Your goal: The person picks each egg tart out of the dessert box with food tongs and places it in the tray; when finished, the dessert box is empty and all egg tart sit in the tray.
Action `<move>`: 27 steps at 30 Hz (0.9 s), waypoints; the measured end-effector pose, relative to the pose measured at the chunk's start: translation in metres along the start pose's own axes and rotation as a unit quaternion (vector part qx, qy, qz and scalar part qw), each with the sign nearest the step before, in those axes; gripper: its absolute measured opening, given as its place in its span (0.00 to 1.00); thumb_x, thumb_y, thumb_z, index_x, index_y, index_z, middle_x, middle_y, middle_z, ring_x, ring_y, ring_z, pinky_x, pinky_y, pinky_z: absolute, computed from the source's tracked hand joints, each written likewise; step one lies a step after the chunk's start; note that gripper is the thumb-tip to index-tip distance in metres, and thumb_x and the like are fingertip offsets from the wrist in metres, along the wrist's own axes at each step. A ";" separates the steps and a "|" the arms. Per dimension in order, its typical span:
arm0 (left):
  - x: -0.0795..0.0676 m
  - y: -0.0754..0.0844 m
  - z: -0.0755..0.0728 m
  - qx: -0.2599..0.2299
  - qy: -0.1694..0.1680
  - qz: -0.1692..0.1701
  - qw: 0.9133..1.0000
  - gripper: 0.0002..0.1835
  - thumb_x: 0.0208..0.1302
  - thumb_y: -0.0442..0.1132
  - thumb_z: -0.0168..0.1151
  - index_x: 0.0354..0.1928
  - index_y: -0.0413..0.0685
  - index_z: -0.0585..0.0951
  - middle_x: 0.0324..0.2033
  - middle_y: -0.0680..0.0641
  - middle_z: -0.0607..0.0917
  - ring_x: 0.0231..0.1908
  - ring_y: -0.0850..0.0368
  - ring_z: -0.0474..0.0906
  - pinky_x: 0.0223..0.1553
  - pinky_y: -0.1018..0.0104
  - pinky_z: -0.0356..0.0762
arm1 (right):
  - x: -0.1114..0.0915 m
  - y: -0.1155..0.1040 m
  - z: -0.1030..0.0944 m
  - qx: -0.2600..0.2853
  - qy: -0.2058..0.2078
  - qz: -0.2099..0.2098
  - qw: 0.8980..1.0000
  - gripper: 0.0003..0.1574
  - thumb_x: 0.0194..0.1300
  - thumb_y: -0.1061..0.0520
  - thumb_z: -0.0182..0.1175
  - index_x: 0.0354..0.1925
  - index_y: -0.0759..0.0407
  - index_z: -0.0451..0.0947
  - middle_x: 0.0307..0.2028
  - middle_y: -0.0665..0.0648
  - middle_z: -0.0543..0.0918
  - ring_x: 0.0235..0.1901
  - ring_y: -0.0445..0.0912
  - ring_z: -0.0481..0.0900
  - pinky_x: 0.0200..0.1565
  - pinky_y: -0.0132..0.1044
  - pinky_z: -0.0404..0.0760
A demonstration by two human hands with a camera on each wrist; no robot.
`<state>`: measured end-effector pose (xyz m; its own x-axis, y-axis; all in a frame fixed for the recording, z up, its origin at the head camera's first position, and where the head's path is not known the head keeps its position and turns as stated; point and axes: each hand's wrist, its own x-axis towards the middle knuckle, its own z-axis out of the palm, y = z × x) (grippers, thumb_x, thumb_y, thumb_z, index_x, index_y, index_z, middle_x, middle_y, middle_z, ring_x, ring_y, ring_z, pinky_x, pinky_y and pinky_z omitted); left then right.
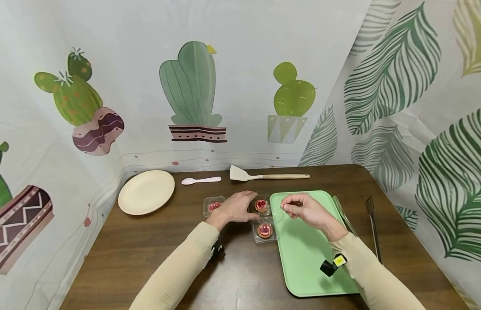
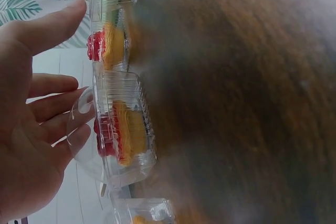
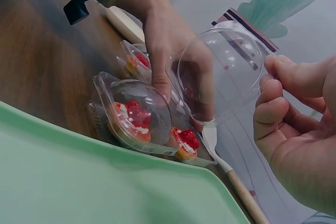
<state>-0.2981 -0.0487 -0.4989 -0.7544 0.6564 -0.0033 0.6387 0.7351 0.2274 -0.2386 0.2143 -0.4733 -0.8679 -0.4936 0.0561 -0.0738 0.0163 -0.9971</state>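
Observation:
A clear plastic lid (image 3: 239,51) with a round dome is raised on edge; my right hand (image 1: 307,212) pinches its rim between thumb and forefinger, over the green tray (image 1: 302,262). Below that lid sits a clear container with a red-topped tart (image 1: 261,206) in it. My left hand (image 1: 237,207) is beside this container, its fingers loosely extended near the rim and the thumb spread apart. Nearer to me, another red-topped tart (image 1: 265,230) stays under its own dome. A third boxed tart (image 1: 214,207) lies left of my left hand, partly covered by it.
A cream plate (image 1: 146,192) lies at the back left. Along the back edge are a pink spoon (image 1: 201,180) and a white spatula (image 1: 240,174) with a wooden handle. Right of the tray, a dark long-handled utensil (image 1: 373,224) lies near the table's right edge.

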 end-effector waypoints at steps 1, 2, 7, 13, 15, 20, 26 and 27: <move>0.000 0.000 0.000 0.001 0.000 -0.002 1.000 0.47 0.55 0.63 0.67 0.70 0.41 0.66 0.67 0.40 0.71 0.67 0.47 0.68 0.69 0.57 0.65 | -0.001 0.000 0.001 -0.001 0.001 0.000 1.000 0.18 0.69 0.65 0.56 0.43 0.85 0.70 0.27 0.49 0.77 0.25 0.38 0.71 0.27 0.27 0.70; 0.000 0.000 0.000 0.001 -0.001 -0.003 1.000 0.47 0.55 0.62 0.67 0.70 0.41 0.66 0.67 0.40 0.71 0.67 0.47 0.68 0.69 0.57 0.65 | -0.002 0.000 0.001 -0.002 0.001 -0.001 1.000 0.18 0.69 0.65 0.56 0.43 0.85 0.70 0.27 0.48 0.77 0.25 0.38 0.71 0.27 0.27 0.71; 0.001 0.000 0.001 0.000 -0.003 -0.008 1.000 0.47 0.55 0.61 0.68 0.70 0.42 0.66 0.68 0.41 0.70 0.67 0.47 0.67 0.70 0.57 0.64 | -0.006 0.001 0.004 -0.020 -0.002 -0.009 1.000 0.16 0.68 0.65 0.57 0.42 0.84 0.72 0.27 0.49 0.78 0.25 0.38 0.72 0.27 0.27 0.71; 0.001 0.000 0.001 0.000 -0.002 -0.012 1.000 0.47 0.55 0.62 0.68 0.70 0.43 0.66 0.68 0.41 0.70 0.67 0.47 0.67 0.69 0.56 0.65 | -0.014 0.001 0.007 -0.072 -0.003 -0.025 0.997 0.08 0.68 0.65 0.57 0.38 0.73 0.78 0.25 0.52 0.78 0.24 0.38 0.74 0.26 0.31 0.76; 0.001 0.001 0.001 -0.001 -0.002 -0.013 1.000 0.47 0.55 0.62 0.68 0.70 0.43 0.66 0.68 0.41 0.70 0.67 0.47 0.67 0.69 0.56 0.65 | -0.016 0.002 0.008 -0.086 -0.011 -0.037 0.996 0.07 0.68 0.65 0.56 0.37 0.70 0.79 0.25 0.54 0.78 0.24 0.39 0.75 0.26 0.33 0.77; 0.001 0.001 0.002 -0.002 -0.003 -0.016 1.000 0.47 0.55 0.62 0.68 0.70 0.42 0.66 0.68 0.41 0.70 0.67 0.47 0.66 0.69 0.55 0.64 | -0.021 0.002 0.013 -0.100 -0.026 -0.059 0.993 0.06 0.67 0.66 0.57 0.37 0.68 0.80 0.24 0.62 0.78 0.23 0.42 0.77 0.25 0.36 0.79; 0.002 0.001 0.003 0.000 0.000 -0.020 1.000 0.46 0.55 0.61 0.68 0.70 0.43 0.66 0.68 0.42 0.70 0.67 0.46 0.67 0.69 0.54 0.64 | -0.028 0.002 0.017 -0.102 -0.028 -0.059 0.993 0.05 0.67 0.66 0.58 0.37 0.67 0.80 0.27 0.66 0.80 0.25 0.41 0.78 0.28 0.35 0.81; 0.001 0.001 0.003 0.000 0.002 -0.020 1.000 0.46 0.55 0.62 0.68 0.70 0.43 0.66 0.68 0.42 0.70 0.67 0.46 0.67 0.69 0.54 0.64 | -0.029 0.002 0.018 -0.100 -0.030 -0.057 0.993 0.05 0.67 0.66 0.58 0.37 0.67 0.80 0.28 0.63 0.81 0.25 0.40 0.78 0.28 0.34 0.81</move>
<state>-0.2983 -0.0466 -0.5018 -0.7796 0.6261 -0.0093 0.6083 0.7607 0.2265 -0.2046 0.2126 -0.4778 -0.8179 -0.5526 0.1600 -0.2717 0.1259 -0.9541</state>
